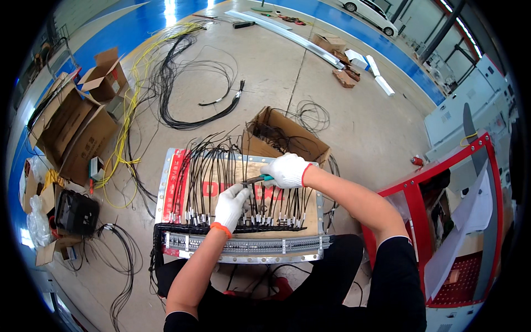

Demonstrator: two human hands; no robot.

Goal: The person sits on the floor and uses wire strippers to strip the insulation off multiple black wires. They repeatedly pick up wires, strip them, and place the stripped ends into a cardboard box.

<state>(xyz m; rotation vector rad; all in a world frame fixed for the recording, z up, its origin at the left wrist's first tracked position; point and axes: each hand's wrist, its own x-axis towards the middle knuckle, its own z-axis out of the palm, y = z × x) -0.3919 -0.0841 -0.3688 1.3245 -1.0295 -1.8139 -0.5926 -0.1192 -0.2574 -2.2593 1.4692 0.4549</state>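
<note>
In a white glove with a red cuff, my right hand (287, 170) is closed around the teal handle of pliers (255, 180). Their dark jaws point left, just above my other hand. My left hand (230, 207), gloved in white with an orange cuff, has its fingers pinched on a thin black wire near the jaws; the exact grip is partly hidden. Many black wires (207, 177) with white sleeves rise in a row from a black bundle (193, 228). They lie over a tan and red board in a metal frame, with a grey terminal rail (243, 244) along its near edge.
An open cardboard box (312, 148) with dark wire stands just beyond the board. Coiled black cables (171, 105) and yellow cable (128, 127) lie on the floor at left, near more boxes (83, 135). A red-framed cart (417, 221) stands at right.
</note>
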